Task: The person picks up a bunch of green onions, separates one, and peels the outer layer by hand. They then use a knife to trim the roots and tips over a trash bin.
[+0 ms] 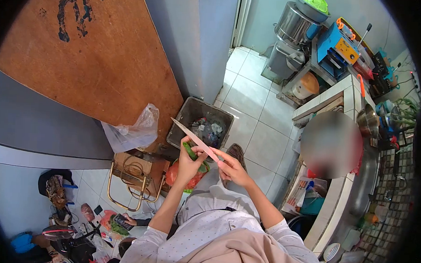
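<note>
My left hand (189, 166) is closed round a green cucumber (189, 151), whose rounded end sticks out past the fingers. A long knife (194, 137) with a pinkish blade is gripped in my right hand (233, 168), its tip pointing up and to the left. The blade passes close beside the cucumber, and the fingers of both hands nearly meet there. Beyond the knife stands a dark grey bin (227, 114) with plastic waste inside. Just below my left hand is a red plastic bag (172, 173) in a green-rimmed container.
A clear plastic bag (147, 128) hangs by the brown wooden board (96, 46). Left of my arm is a metal-framed stool (111, 188). Another person's hand (130, 220) holds a dark device low on the left. A tiled counter with a sink (360, 194) runs along the right.
</note>
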The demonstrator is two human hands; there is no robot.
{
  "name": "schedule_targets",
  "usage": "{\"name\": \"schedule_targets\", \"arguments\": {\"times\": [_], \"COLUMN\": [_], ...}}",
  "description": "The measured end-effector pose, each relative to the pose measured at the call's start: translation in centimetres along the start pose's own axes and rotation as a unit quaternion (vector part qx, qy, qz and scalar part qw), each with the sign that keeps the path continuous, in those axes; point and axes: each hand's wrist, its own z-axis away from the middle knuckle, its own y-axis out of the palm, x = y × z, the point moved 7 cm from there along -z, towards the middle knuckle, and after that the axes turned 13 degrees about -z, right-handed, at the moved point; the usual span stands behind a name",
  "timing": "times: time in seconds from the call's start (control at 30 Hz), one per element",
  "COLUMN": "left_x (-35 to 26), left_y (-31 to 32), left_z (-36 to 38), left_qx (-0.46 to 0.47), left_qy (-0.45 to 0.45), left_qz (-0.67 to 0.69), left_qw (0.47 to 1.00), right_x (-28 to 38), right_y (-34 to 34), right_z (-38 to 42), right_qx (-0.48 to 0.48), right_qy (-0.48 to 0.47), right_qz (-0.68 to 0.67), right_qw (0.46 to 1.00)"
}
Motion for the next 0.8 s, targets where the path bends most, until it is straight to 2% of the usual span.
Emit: {"name": "schedule_targets", "arguments": {"times": [0.1,0.17,0.2,0.27,0.3,0.33,0.37,0.43,0.5,0.7,0.8], "left_x": [0.1,0.2,-0.3,-2.3,-1.8,0.0,1.6,0.6,0.8,0.1,0.0], "left_y": [0.0,0.1,0.2,0.2,0.2,0.4,1.0,0.8,-0.5,-2.9,-3.3], "left_z": [0.0,0.0,0.0,0.3,0.3,0.1,0.1,0.2,0.4,0.3,0.3], "left_qx": [-0.006,0.002,0.002,-0.050,-0.051,-0.007,0.037,0.031,0.010,-0.015,-0.028], "left_qy": [0.009,0.057,0.056,0.104,0.103,0.035,-0.034,-0.013,-0.014,-0.055,-0.098], "left_qz": [-0.030,-0.093,-0.093,-0.283,-0.283,-0.153,-0.020,-0.009,0.001,0.026,0.066], "left_qw": [0.999,0.994,0.994,0.952,0.952,0.988,0.999,0.999,1.000,0.998,0.993], "right_x": [0.1,0.2,0.0,0.0,-0.8,-0.9,-0.9,-0.9,-0.2,0.3,0.9], "right_y": [-0.4,-0.9,-0.8,-1.3,-1.6,-2.5,-3.4,-6.3,-6.5,-5.5,-4.7], "right_z": [0.0,0.2,0.2,0.1,-0.3,-0.6,-0.6,-1.0,-1.6,-5.0,-6.0], "right_qx": [-0.021,-0.070,-0.070,-0.136,-0.136,-0.181,-0.225,-0.282,-0.258,-0.173,-0.150], "right_qy": [-0.030,-0.040,-0.040,-0.088,-0.088,-0.145,-0.202,-0.100,-0.056,-0.014,-0.028], "right_qz": [0.036,0.143,0.142,0.256,0.255,0.264,0.272,0.189,0.125,0.108,0.093], "right_qw": [0.999,0.986,0.987,0.953,0.953,0.936,0.914,0.935,0.957,0.979,0.984]}}
